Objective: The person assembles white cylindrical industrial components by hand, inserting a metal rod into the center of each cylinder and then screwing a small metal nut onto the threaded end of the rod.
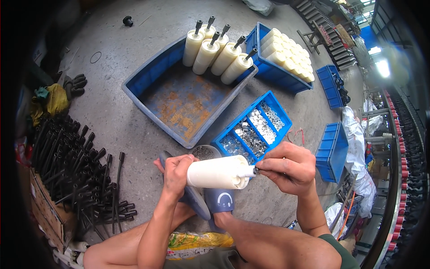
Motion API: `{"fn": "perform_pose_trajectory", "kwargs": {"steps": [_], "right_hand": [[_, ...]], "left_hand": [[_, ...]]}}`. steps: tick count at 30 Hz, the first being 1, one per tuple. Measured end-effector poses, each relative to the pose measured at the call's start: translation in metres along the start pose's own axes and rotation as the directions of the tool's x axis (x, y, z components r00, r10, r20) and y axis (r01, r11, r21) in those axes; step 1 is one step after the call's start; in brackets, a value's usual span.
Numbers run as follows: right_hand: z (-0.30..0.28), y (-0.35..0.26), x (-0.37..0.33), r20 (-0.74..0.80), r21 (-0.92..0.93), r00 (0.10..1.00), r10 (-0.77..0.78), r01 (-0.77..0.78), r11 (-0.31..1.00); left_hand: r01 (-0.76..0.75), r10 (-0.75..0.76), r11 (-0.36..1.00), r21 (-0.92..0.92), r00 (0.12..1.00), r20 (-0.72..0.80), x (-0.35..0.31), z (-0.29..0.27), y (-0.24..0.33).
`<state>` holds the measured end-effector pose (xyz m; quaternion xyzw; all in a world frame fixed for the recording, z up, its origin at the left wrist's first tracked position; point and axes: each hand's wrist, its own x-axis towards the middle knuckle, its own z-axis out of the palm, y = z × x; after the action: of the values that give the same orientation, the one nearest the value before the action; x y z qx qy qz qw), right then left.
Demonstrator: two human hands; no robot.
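A cream plastic cylinder (215, 172) lies sideways in front of me, its open end toward the right. My left hand (177, 172) is closed around its left end. From the open end a thin white stem sticks out. At its tip the fingers of my right hand (289, 166) pinch a small dark ring-like part (256, 170); its exact kind is too small to make out. Just beyond stands a blue divided bin (255, 127) with small washers, white pieces and metal rings in its compartments. A round tub of small metal parts (204, 153) is partly hidden behind the cylinder.
A large blue tub (156, 119) holds several upright cream cylinders with dark rods. Behind it, a blue crate (282, 76) is packed with cylinders. Black rods (80, 170) are piled at the left. More blue crates (331, 152) stand at the right, near a rack (394, 179).
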<state>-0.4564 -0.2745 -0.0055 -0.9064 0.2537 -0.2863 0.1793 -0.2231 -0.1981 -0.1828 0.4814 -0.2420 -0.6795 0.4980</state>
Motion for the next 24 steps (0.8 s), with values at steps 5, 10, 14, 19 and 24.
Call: {"fn": "perform_pose_trajectory", "kwargs": {"steps": [5,10,14,19,24], "right_hand": [[0.002,0.001,-0.001,-0.025,-0.128,0.998,-0.055,0.051,0.99],[0.007,0.006,-0.003,-0.072,-0.102,0.995,-0.072,0.065,0.993],[0.011,0.006,-0.003,-0.095,-0.121,0.989,-0.114,0.102,0.987],[0.012,0.008,-0.005,-0.119,-0.051,0.99,-0.073,0.067,0.996],[0.005,0.011,-0.001,-0.071,0.038,0.996,-0.048,0.051,0.998]], "left_hand": [[0.058,-0.058,0.998,0.008,0.998,-0.016,-0.001,0.001,0.0],[0.084,-0.084,0.996,-0.006,0.996,-0.012,-0.001,0.002,-0.001],[0.091,-0.091,0.994,-0.055,0.996,-0.004,-0.001,0.002,-0.001],[0.08,-0.08,0.994,-0.07,0.997,0.0,-0.002,0.003,0.0],[0.039,-0.04,0.994,-0.105,0.999,-0.011,-0.005,0.006,0.012]]}}
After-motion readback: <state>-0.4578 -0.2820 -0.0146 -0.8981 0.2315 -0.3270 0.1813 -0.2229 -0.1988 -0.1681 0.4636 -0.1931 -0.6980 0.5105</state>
